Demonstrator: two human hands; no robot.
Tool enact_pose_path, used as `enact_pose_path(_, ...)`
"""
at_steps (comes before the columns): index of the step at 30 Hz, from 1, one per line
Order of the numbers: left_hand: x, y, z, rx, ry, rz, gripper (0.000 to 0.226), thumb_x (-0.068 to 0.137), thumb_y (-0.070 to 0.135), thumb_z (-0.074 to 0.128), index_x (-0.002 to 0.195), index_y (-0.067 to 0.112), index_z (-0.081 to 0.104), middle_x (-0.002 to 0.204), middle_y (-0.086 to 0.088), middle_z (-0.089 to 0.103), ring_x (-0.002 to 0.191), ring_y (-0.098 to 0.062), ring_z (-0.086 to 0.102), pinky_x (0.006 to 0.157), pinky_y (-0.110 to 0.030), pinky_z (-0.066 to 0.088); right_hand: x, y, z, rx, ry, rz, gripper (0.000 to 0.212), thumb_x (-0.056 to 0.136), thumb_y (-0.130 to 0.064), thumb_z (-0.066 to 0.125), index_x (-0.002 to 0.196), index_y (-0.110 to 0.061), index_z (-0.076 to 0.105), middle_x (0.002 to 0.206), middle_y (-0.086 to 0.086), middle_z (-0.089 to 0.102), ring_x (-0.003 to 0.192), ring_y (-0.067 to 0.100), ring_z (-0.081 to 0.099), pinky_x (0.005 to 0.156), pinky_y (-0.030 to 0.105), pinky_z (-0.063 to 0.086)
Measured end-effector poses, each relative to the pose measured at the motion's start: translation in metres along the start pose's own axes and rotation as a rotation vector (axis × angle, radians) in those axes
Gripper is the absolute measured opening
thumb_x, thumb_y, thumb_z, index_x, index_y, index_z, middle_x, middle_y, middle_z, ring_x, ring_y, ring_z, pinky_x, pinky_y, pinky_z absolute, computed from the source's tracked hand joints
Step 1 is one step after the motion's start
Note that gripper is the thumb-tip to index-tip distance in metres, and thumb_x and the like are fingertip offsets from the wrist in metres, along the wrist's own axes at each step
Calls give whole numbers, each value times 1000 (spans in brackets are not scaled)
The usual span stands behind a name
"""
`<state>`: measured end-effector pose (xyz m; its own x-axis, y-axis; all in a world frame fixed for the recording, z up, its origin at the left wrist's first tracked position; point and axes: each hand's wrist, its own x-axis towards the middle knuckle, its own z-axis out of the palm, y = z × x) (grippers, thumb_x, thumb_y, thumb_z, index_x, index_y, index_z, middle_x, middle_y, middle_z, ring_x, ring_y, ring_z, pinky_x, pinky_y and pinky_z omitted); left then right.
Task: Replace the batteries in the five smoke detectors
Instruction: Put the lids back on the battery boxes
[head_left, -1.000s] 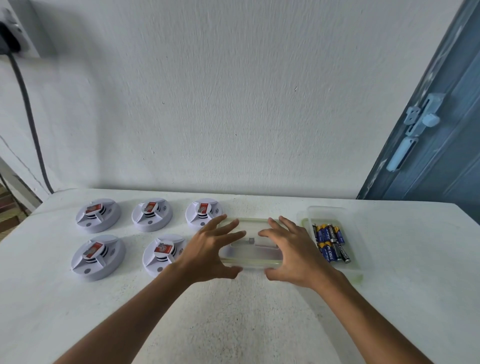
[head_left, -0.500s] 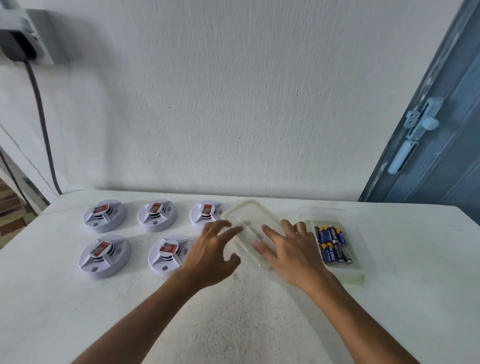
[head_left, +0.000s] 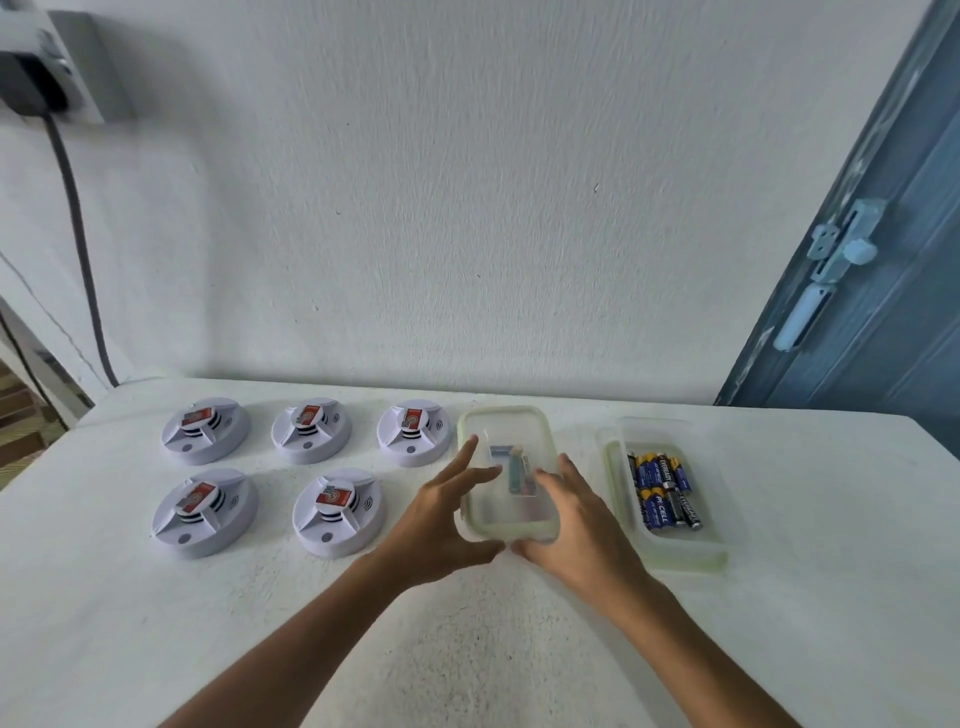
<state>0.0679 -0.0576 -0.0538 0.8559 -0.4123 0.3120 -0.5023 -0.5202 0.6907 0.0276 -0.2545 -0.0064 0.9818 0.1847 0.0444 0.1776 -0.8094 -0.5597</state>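
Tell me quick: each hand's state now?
Left hand: open, fingers spread against the clear container.
Right hand: open, fingers against the same container.

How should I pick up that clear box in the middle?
Take the clear box by its two long sides, one hand from the left and the other hand from the right. It lies flat, lengthwise away from you, with a raised rim to catch.

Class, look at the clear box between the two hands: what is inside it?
Inside the clear box lie a few small items, one green and one blue-grey; blur keeps me from naming them. The right hand covers the near right corner, so anything there is hidden.
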Motion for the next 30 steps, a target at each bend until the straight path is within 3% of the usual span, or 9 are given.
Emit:
enact_pose_path(4,6,-5,-6,-107,-31,-3,74,66,33,82,132,33,49,160,7,14,140,7,24,97,-21,48,-2,0,19,127,135,48,86,73,-40,80,145,-18,40,157,8,28,136,20,42,108,23,35)
enact_pose_path(10,15,-9,-9,-175,-32,-39,78,65,8,87,130,27,49,158,1,18,134,16,26,90,-10,45,4,-3,23,204,158,95,87,72,-32,83,145,-15,39,157,11,26,139,21,37,104,14,28)
enact_pose_path(13,15,-5,-11,-135,-47,-55,78,65,14,88,131,30,49,158,6,19,140,1,29,94,-14,46,4,-1,21,163,130,83,86,74,-37,80,147,-19,37,157,8,25,139,20,38,107,16,29)
enact_pose_path(18,33,29,-40,353,-313,-152,83,66,46,83,139,32,46,159,6,17,146,-17,17,115,-39,24,4,7,-17,241,-21,65,63,79,-39,75,136,-20,52,135,-12,42,127,9,43,94,10,38)
enact_pose_path(20,43,58,-39,436,-203,-51,66,76,42,77,135,25,53,152,-1,37,140,-21,30,111,-33,28,5,19,-30,289,119,66,46,85,-35,71,126,-15,61,137,-3,52,123,16,52,98,29,48)
enact_pose_path(23,61,103,-5,242,-31,48,37,86,18,68,123,14,62,120,-5,62,109,-19,58,91,-25,46,2,54,-55,127,486,125,27,87,-15,67,113,-6,67,122,8,62,111,24,59,90,30,50)
enact_pose_path(25,70,123,22,203,-53,23,37,90,10,60,128,12,57,120,-7,62,105,-21,60,88,-29,51,0,73,-72,-56,547,247,34,89,-18,63,121,-8,60,122,10,56,111,28,56,81,33,49)
enact_pose_path(28,82,134,69,270,-187,-120,50,92,2,51,140,11,42,131,-14,53,118,-28,52,95,-32,45,-6,111,-91,-151,291,488,48,92,-43,56,129,-13,45,117,12,54,105,35,58,73,34,43)
enact_pose_path(30,88,128,89,314,-236,-200,53,93,2,53,142,11,38,130,-17,53,117,-30,51,93,-32,43,-5,129,-89,-64,116,481,40,90,-46,57,112,-13,49,98,8,59,93,32,60,66,32,40)
